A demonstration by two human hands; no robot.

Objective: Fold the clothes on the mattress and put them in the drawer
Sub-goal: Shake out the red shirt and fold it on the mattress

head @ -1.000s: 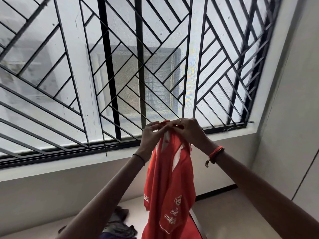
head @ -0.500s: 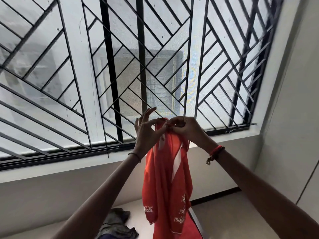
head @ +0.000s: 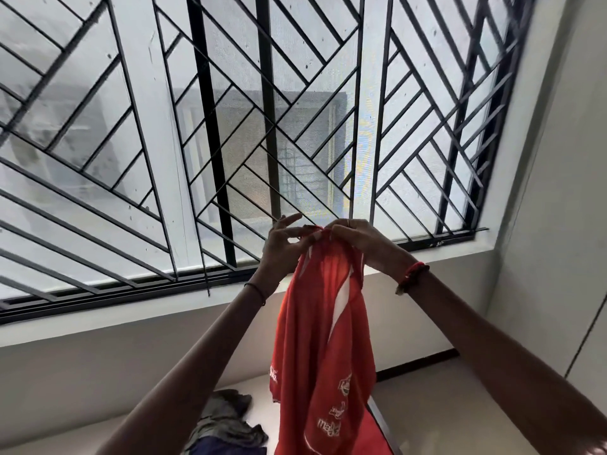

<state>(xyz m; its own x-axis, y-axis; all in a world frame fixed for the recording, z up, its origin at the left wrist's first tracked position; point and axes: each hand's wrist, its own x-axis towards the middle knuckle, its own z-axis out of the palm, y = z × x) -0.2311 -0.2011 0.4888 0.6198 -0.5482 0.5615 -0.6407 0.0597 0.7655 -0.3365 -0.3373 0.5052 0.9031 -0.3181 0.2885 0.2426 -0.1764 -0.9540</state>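
Window backlight; arms dim, edges perhaps warped.

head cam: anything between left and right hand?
Only the bunched top edge of the red shirt, which the left hand and right hand both pinch; head view.

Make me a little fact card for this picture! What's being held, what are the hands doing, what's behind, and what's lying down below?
Held: red shirt, hanging down, white print near its bottom
Left: left hand pinches the shirt's top, other fingers spread
Right: right hand grips the shirt's top, close beside the left
Wrist: red wristband on the right arm
Behind: black window bars
Below: grey clothes in a crumpled heap, not folded
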